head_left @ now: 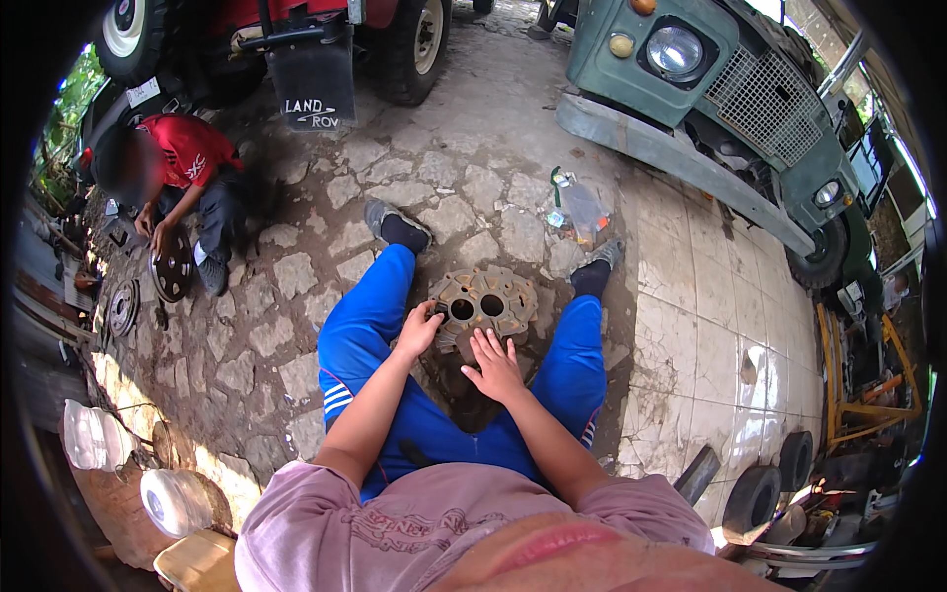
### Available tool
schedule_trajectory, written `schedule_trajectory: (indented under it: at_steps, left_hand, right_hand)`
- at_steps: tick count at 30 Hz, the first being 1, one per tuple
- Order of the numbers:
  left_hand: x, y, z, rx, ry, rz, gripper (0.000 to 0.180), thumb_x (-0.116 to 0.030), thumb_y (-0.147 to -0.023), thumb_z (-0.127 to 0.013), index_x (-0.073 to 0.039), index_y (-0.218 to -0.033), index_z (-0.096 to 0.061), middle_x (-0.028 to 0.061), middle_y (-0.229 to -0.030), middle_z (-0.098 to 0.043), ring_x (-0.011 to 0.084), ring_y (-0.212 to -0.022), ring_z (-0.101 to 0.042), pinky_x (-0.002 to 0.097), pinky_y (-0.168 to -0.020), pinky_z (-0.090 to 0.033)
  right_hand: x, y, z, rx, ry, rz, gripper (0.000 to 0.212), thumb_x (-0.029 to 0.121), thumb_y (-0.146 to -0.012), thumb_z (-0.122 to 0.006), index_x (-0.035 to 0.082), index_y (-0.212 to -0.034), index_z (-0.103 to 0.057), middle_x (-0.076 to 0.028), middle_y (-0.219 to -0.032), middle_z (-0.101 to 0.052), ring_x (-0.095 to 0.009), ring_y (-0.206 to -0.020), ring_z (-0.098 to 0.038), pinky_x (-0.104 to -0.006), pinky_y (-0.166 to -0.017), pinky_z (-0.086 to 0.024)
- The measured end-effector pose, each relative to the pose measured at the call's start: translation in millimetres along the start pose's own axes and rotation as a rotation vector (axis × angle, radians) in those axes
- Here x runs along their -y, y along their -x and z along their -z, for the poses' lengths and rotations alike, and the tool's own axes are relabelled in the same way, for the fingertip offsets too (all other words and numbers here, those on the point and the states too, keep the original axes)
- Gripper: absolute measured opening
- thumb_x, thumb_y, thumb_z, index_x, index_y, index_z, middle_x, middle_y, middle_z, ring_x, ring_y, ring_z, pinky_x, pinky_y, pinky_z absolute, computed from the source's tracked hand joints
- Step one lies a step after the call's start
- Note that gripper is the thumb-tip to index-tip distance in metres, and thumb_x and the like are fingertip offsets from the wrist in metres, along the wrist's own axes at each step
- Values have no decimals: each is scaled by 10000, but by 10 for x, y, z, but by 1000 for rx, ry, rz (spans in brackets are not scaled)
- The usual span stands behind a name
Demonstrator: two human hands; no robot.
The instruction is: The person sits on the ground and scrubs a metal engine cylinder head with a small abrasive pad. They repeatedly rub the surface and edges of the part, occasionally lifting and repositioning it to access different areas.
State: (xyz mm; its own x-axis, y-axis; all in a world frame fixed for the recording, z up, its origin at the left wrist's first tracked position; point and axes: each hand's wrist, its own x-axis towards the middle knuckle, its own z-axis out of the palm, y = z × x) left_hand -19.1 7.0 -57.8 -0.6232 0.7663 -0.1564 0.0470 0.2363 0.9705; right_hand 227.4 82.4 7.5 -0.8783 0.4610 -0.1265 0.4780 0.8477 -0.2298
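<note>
A rusty, roughly round metal vehicle part (pixel 513 299) with two dark round holes lies on the ground between my spread legs. It looks like a clutch cover, though its exact kind is not certain. My left hand (pixel 419 330) has its fingers bent at the part's left edge and seems to grip it there; the fingertips are partly hidden. Across the near edge, my right hand (pixel 496 367) rests with fingers stretched out and thumb apart. A dark patch of ground or metal (pixel 472 403) lies beneath and nearer to me, too shaded to make out.
At the left, a crouching person (pixel 187 183) in red holds a round metal disc (pixel 172 264); another disc (pixel 123 307) lies nearby. A clear plastic bag (pixel 584 209) sits beyond my feet. A green vehicle (pixel 681 109) and red vehicle (pixel 385 12) stand ahead; tyres (pixel 752 501) are at right.
</note>
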Motion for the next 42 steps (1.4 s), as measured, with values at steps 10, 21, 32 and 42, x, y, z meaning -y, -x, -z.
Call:
schedule_trajectory:
  at_steps: [10,21,32,42]
  left_hand:
    - [-164,34,11,29,-80,27,530,-193,-1015,-668,53,-1471,-559,214,-1372,-666,266,-1277,-639,373,-1084,-492]
    - [-183,59,72,32,-82,45,559,-229,-1008,-682,49,-1477,-557,247,-1441,-614,311,-1339,-610,391,-1112,-481]
    - [-37,14,42,0,-95,-8,587,-293,-990,-705,5,-1477,-568,257,-1386,-618,351,-1288,-625,416,-1099,-490]
    - [12,10,-3,33,-62,7,595,-334,-981,-711,-35,-1478,-579,273,-1395,-603,387,-1332,-595,435,-1122,-472]
  right_hand:
    - [-48,-105,-53,-94,13,-202,757,556,-1075,-504,98,-1662,-366,-54,-1781,-242,-283,-1651,-180,-642,-1299,-147]
    - [19,-64,8,-19,-1,-28,741,533,-1086,-495,86,-1661,-357,-72,-1786,-215,-301,-1650,-173,-668,-1284,-161]
    - [1,-96,-27,-81,20,-105,739,537,-1084,-498,95,-1660,-359,-52,-1780,-243,-281,-1651,-179,-657,-1284,-170]
    - [5,-49,-8,-32,8,-96,750,544,-1081,-505,97,-1663,-354,-45,-1787,-226,-280,-1652,-177,-650,-1294,-154]
